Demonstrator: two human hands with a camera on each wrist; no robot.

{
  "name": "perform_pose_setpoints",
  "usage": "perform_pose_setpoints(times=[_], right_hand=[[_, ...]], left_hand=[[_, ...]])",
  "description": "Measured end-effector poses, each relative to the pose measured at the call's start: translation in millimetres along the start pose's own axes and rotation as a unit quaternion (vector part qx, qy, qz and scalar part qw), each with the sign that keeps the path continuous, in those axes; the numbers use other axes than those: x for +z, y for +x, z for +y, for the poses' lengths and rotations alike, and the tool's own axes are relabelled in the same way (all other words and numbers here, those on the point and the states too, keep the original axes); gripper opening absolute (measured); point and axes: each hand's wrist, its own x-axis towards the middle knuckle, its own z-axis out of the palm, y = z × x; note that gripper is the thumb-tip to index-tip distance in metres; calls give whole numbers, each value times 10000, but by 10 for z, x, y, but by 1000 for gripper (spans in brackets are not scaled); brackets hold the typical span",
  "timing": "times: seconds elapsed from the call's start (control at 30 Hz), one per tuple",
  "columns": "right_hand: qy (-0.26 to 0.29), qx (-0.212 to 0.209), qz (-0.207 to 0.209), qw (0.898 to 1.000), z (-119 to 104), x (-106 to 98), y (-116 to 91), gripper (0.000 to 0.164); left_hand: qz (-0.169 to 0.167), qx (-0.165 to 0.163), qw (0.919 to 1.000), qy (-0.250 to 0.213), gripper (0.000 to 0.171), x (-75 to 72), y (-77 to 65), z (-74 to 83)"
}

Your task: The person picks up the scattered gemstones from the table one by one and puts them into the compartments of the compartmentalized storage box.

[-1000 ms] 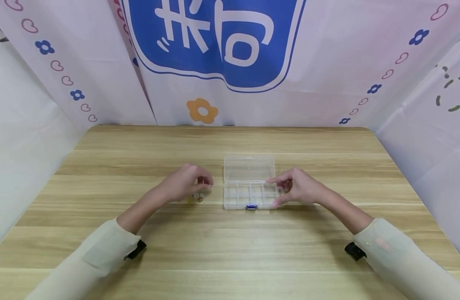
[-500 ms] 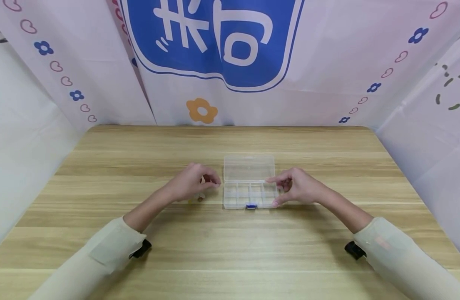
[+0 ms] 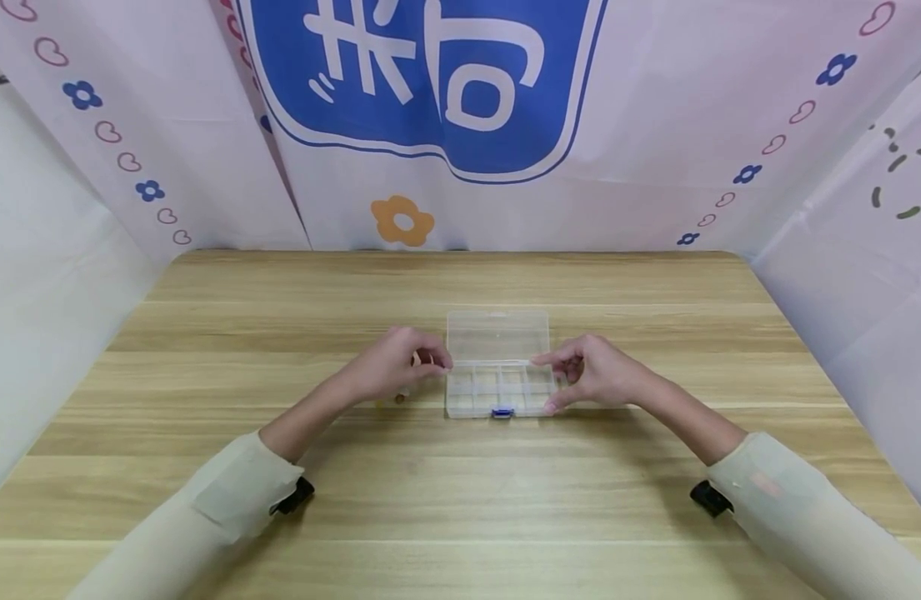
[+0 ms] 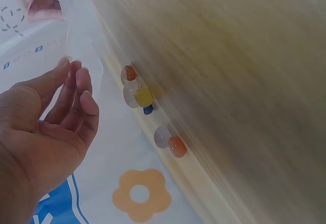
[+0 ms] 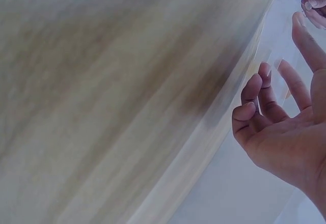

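A clear plastic compartment box [image 3: 487,390] lies on the table with its lid [image 3: 498,335] folded back and a blue latch [image 3: 503,412] in front. My right hand [image 3: 603,375] grips its right end, thumb at the front and a finger at the back. At the left rim is my left hand [image 3: 394,367], thumb and fingertips close together; whether something small sits between them is hidden. Below this hand lie small beads: yellow [image 4: 143,97], blue [image 4: 147,110], orange [image 4: 177,146] and clear [image 4: 162,137]. The compartments show no visible contents.
The wood-grain table [image 3: 475,500] runs back to a white printed cloth [image 3: 640,208] that hangs behind and along both sides. Each sleeve has a small black device [image 3: 709,498] at the cuff.
My left hand has moved right, from above the beads to the left rim of the box. The right hand keeps its grip on the box, which stays in place.
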Motion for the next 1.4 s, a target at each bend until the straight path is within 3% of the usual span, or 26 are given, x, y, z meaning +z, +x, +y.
perform_pose_setpoints(times=[0.17, 0.4, 0.83, 1.07, 1.4], right_hand=[[1, 26, 3, 10000, -19, -11, -3, 62], [29, 34, -27, 10000, -45, -14, -16, 63], [-14, 40, -10, 10000, -27, -23, -9, 62], [-95, -32, -35, 9999, -9, -16, 23, 63], [-43, -21, 21, 10000, -2, -23, 5, 62]], left_hand=[[17, 58, 10000, -39, 5, 21, 29, 12], [157, 379, 9991, 87, 5, 78, 79, 1], [95, 492, 9987, -25, 4, 132, 210, 75], [59, 308, 9995, -81, 6, 143, 259, 119], [-10, 329, 9990, -315, 4, 195, 384, 190]])
